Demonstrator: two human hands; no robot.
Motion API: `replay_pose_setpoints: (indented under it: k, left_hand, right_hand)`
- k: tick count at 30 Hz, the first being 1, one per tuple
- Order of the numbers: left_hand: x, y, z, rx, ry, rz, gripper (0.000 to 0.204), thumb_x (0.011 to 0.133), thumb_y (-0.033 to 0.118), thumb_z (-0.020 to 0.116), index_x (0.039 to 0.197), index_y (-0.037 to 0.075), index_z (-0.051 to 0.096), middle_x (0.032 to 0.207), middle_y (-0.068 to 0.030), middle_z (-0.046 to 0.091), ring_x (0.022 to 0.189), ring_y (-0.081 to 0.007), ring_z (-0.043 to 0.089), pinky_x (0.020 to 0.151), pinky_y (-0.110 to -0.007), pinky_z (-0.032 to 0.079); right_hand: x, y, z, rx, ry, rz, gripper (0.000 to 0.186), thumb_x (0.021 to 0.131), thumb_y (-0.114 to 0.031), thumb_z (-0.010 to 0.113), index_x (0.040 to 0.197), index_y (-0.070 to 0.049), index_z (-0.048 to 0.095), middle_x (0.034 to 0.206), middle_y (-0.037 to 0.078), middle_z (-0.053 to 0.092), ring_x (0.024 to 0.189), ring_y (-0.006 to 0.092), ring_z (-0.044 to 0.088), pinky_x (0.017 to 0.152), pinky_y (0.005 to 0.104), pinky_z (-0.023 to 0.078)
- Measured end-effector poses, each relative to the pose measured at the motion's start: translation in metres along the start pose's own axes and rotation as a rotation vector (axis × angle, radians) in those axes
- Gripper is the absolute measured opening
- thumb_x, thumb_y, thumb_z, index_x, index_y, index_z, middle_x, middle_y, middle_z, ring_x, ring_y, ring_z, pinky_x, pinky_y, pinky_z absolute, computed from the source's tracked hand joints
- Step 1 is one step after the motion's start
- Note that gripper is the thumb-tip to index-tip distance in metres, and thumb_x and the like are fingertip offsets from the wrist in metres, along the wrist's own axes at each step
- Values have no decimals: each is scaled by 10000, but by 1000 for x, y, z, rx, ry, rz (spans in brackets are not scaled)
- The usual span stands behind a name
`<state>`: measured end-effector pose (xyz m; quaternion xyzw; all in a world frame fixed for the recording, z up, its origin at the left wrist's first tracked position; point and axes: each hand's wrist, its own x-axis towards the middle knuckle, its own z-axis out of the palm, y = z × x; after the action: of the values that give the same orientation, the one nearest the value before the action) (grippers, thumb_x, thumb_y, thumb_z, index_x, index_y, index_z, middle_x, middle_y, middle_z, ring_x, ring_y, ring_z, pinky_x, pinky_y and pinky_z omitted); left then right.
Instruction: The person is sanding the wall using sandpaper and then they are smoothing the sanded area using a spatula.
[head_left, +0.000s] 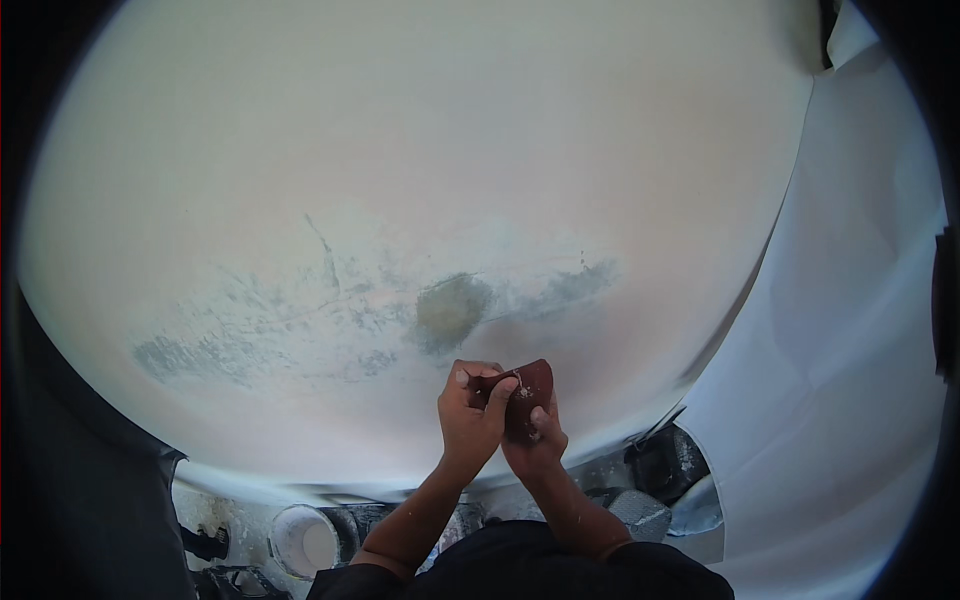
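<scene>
One left hand (470, 422), one right hand (541, 450), two forearms (420, 518), two sleeves (668, 571). One red sheet (534, 388). One panel (450, 130) bears one dark patch (455, 308) toward its lower edge. One white sheet (830, 320) hangs by the panel's right edge, one black sheet (85, 465) by its lower left corner. On the floor (245, 512), one bucket (279, 525); the black containers (660, 463) overlap too much to count.

A matt dark-red sheet (537, 378), flecked with white residue (525, 393), curls before a pale panel (480, 130), smooth and matt but for rough-looking, scuffed grey patches (452, 310) on its near side. At right, a white covering (840, 300) appears smooth and softly creased; near left, a plastic-looking white bucket (288, 530); the shirt (535, 555) is dull black cloth.
</scene>
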<state>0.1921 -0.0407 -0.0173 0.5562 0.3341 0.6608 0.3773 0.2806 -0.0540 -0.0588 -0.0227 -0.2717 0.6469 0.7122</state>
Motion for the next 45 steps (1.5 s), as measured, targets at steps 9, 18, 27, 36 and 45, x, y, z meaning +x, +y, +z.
replay_pose_setpoints:
  k: [9,18,27,36,45]
  left_hand:
    - [0,4,-4,-188,15,-13,180,938,-20,593,1008,41,438,1027,-110,590,953,-126,593,834,-263,504]
    - [35,35,-29,802,149,595,339,744,45,758,1003,16,540,1040,-185,558,990,-310,556,860,-401,468]
    - [75,10,-96,1027,555,898,234,726,19,673,917,57,544,993,-122,481,994,-289,467,825,-393,423]
    - [82,-18,-119,1119,573,1101,245,730,18,600,947,78,505,986,-109,467,975,-285,418,849,-392,367]
    - [78,-17,-121,1112,569,1086,216,667,-27,622,853,52,546,984,-135,447,973,-303,441,794,-386,436]
  right_hand:
    - [0,-8,-5,-281,-174,-62,484,917,-49,604,1369,0,440,1304,113,544,1206,219,531,1069,367,404]
    - [39,-23,5,-1100,44,-539,427,922,71,500,1347,21,498,1306,181,533,1181,284,538,1011,393,451]
    - [81,2,0,-2093,22,-1072,453,815,-8,672,1264,-30,616,1300,190,501,1211,437,439,1005,497,415]
    - [73,6,-10,-2173,-91,-992,529,783,-60,717,1299,-51,604,1194,128,531,1098,315,465,917,425,355]
    - [75,-14,0,-2175,-93,-904,546,781,-4,646,1320,11,562,1043,92,549,946,278,503,761,399,361]
